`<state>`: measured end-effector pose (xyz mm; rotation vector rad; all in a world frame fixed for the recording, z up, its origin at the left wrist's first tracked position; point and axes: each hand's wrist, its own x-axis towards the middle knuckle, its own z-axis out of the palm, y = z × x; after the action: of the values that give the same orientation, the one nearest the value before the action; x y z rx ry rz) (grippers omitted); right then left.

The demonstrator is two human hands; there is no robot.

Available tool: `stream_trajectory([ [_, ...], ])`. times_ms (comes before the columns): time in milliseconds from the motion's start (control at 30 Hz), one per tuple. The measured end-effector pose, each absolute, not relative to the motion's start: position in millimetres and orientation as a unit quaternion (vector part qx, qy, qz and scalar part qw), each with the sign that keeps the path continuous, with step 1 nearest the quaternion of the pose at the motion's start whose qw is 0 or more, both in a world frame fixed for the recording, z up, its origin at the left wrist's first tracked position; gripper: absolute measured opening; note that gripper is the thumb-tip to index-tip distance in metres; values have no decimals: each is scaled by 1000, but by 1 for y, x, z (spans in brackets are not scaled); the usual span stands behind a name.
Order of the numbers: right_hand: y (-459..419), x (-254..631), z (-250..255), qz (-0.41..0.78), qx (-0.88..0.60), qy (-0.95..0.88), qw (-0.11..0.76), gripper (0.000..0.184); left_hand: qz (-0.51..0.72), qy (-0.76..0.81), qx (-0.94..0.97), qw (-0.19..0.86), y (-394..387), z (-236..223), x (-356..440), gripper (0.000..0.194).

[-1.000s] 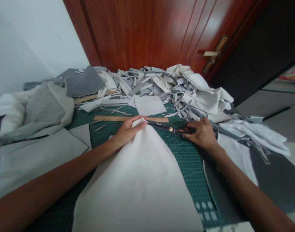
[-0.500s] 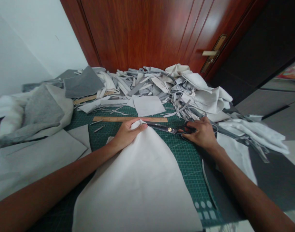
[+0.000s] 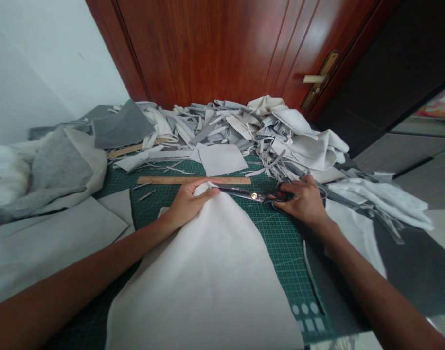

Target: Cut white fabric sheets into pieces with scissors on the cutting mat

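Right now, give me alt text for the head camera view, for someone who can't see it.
The left hand holds the tip of a white fabric piece on a green cutting mat; the right hand holds dark shears against it. Fabric scraps heap behind, before a wooden door.

Matt white cloth (image 3: 204, 277) lying on a green cutting mat (image 3: 276, 238), which looks like smooth, matt plastic, with a glossy wooden door (image 3: 207, 48) behind.

The scissors (image 3: 244, 194) have smooth, dark metal blades and a shiny brass-coloured pivot, while the ruler (image 3: 193, 180) is pale, unvarnished-looking wood. The door's reddish grain shines under a high-gloss finish, and its handle (image 3: 314, 78) is pale, satin metal. The heaped scraps (image 3: 222, 124) are soft white and gray cloth with raw cut edges. A gray felt piece (image 3: 122, 127) looks thick and slightly fuzzy. The wall (image 3: 36, 58) has a smooth, matt white finish.
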<state>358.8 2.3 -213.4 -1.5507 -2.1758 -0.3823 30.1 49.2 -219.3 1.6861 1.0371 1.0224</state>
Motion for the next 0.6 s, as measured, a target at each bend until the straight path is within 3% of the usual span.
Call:
stream_trajectory([
  [300, 4, 360, -216, -133, -567, -780, 230, 37, 407, 415, 672, 459, 48, -220, 31, 43],
  [600, 5, 360, -216, -144, -579, -767, 236, 16, 406, 406, 665, 478, 49, -219, 32, 48],
])
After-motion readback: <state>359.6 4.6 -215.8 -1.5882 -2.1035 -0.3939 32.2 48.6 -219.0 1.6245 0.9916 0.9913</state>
